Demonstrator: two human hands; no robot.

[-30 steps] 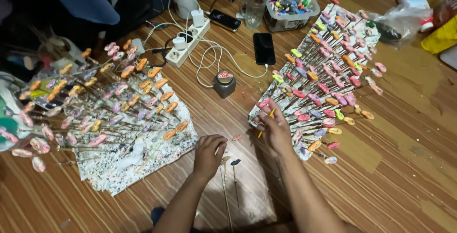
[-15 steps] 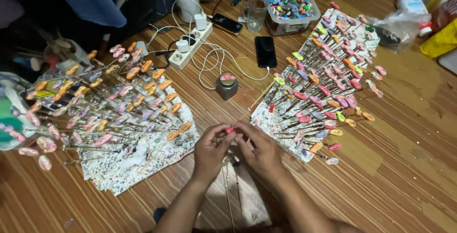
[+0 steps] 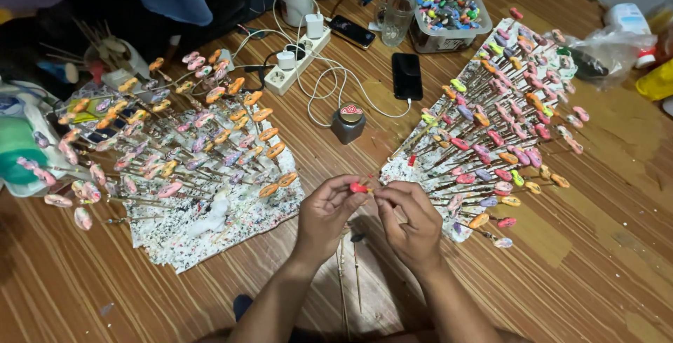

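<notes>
Both hands, left and right, pinch a small red piece between fingertips above the wooden floor.

Red bead; paint-speckled white cloth; black phone; striped brown wood floor.

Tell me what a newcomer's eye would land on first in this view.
Two fans of thin sticks tipped with small colourful pieces: the left fan on spattered paper, the right fan spreading toward the far right. Between them at bottom centre, the left hand and right hand pinch a small red piece. A dark little jar stands just beyond.
</notes>
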